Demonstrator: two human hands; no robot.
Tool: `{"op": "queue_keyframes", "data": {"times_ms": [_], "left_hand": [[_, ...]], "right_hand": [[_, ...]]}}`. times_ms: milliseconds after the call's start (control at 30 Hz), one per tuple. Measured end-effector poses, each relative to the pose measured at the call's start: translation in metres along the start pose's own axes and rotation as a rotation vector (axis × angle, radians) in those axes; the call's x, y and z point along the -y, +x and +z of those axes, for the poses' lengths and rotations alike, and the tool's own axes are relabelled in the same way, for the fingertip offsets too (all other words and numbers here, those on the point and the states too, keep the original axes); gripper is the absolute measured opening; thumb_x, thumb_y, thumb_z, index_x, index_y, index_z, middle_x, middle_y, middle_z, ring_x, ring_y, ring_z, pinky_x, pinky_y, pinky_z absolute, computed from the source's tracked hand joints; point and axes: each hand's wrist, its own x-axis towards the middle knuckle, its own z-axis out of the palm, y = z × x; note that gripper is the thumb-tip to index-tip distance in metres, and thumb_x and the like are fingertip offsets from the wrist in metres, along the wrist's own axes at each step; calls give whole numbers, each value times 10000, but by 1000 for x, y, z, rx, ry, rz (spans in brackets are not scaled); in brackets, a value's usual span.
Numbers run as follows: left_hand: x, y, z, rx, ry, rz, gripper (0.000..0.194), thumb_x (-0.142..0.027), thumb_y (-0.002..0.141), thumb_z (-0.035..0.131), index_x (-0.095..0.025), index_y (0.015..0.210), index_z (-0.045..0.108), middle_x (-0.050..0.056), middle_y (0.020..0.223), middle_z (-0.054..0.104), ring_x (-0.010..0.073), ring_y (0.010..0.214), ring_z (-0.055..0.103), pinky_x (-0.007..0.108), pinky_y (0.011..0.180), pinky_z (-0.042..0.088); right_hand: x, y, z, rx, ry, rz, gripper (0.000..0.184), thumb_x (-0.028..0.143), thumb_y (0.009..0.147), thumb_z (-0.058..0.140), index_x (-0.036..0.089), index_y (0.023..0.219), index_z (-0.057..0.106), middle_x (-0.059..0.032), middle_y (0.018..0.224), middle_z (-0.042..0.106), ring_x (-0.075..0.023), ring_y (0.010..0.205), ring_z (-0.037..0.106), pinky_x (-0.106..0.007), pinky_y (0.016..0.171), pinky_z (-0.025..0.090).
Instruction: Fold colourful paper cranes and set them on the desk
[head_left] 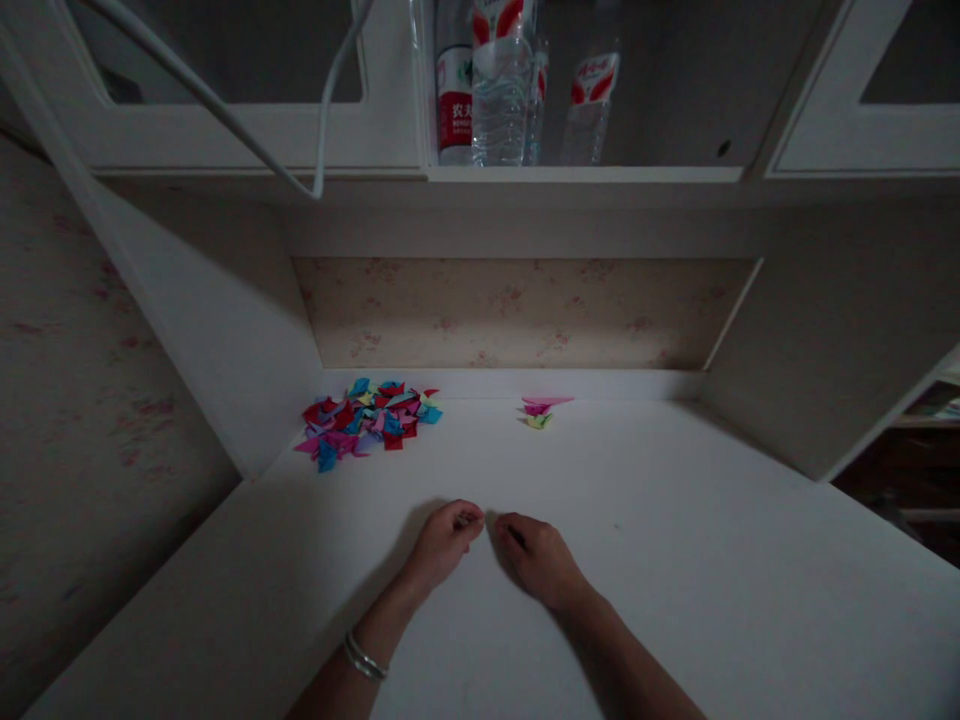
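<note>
My left hand (444, 540) rests over the white desktop (675, 600), its fingers curled and thumb pressed to them. A silver bangle (365, 656) is around that wrist. Just to its right, a small gap away, my right hand (538, 556) is closed too, fingers bent inward. What either hand holds, if anything, is hidden inside the fingers. Beyond my left hand lies a heap of colourful folded paper pieces (390, 420) in red, blue, pink and yellow. Farther back, beyond my right hand, sit a few more folded pieces, pink (537, 407) and yellow-green (538, 422).
Above the desk, an open shelf (660, 174) holds several plastic bottles (501, 100). White cabinet doors (247, 140) flank it, and a white bent tube (225, 120) hangs at upper left. Side panels (202, 330) enclose the desk. A floral-papered wall (495, 310) is behind.
</note>
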Motion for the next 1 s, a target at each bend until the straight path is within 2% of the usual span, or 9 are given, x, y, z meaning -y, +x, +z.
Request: {"op": "queue_keyframes", "data": {"times_ms": [267, 400, 533, 567, 633, 733, 833, 933, 1000], "left_hand": [[5, 3, 0, -7, -5, 8, 211, -327, 712, 594, -153, 823, 639, -10, 684, 585, 101, 543, 470, 227, 510, 365], [9, 4, 2, -27, -28, 25, 194, -295, 726, 588, -149, 839, 647, 6, 727, 602, 113, 591, 496, 222, 533, 371], [6, 5, 4, -32, -60, -17, 183, -287, 717, 611, -156, 834, 662, 26, 755, 631, 137, 651, 526, 221, 550, 372], [5, 6, 4, -35, -68, -30, 183, -289, 713, 618, -157, 831, 665, 28, 756, 635, 138, 651, 526, 220, 550, 371], [3, 7, 2, -37, -92, -50, 177, -284, 705, 624, -155, 819, 668, 28, 750, 637, 131, 628, 513, 218, 541, 365], [3, 8, -2, -20, -136, -87, 180, -270, 702, 618, -147, 824, 667, 19, 750, 627, 103, 570, 475, 212, 511, 350], [4, 9, -7, -15, -180, -129, 178, -261, 704, 607, -151, 835, 657, -1, 724, 602, 77, 515, 442, 203, 469, 327], [5, 11, -11, -17, -234, -163, 154, -242, 694, 593, -152, 813, 634, -29, 613, 537, 74, 466, 419, 200, 423, 300], [5, 12, -13, -37, -268, -182, 111, -223, 677, 586, -155, 763, 603, -46, 551, 487, 72, 431, 406, 202, 399, 281]], "right_hand": [[1, -2, 0, 5, 31, 16, 291, 291, 926, 377, 213, 874, 653, -36, 808, 687, -160, 712, 609, -249, 666, 390], [-9, 5, 4, 30, 211, 91, 274, 349, 891, 437, 210, 887, 673, -36, 814, 688, -169, 719, 601, -265, 665, 403], [-21, 42, 4, 31, 571, 322, 310, 422, 831, 483, 162, 908, 634, -6, 641, 601, -128, 506, 491, -241, 474, 349], [-21, 56, 4, 29, 617, 348, 308, 420, 815, 498, 157, 912, 624, 3, 631, 585, -118, 481, 469, -234, 451, 336], [-17, 85, 6, 49, 634, 312, 282, 398, 797, 521, 159, 904, 622, 1, 665, 592, -109, 491, 478, -225, 456, 356], [0, 128, 21, 155, 554, 194, 256, 360, 825, 481, 166, 902, 630, -12, 719, 621, -109, 526, 517, -221, 494, 399], [23, 163, 47, 243, 332, 53, 260, 323, 862, 441, 182, 953, 639, -30, 801, 666, -129, 620, 587, -234, 585, 439], [45, 189, 72, 241, -9, -99, 302, 334, 891, 431, 233, 1110, 614, -46, 946, 695, -184, 837, 639, -276, 731, 445], [56, 201, 84, 232, -153, -132, 350, 363, 901, 426, 259, 1202, 572, -68, 1027, 689, -230, 922, 636, -321, 772, 438]]}}
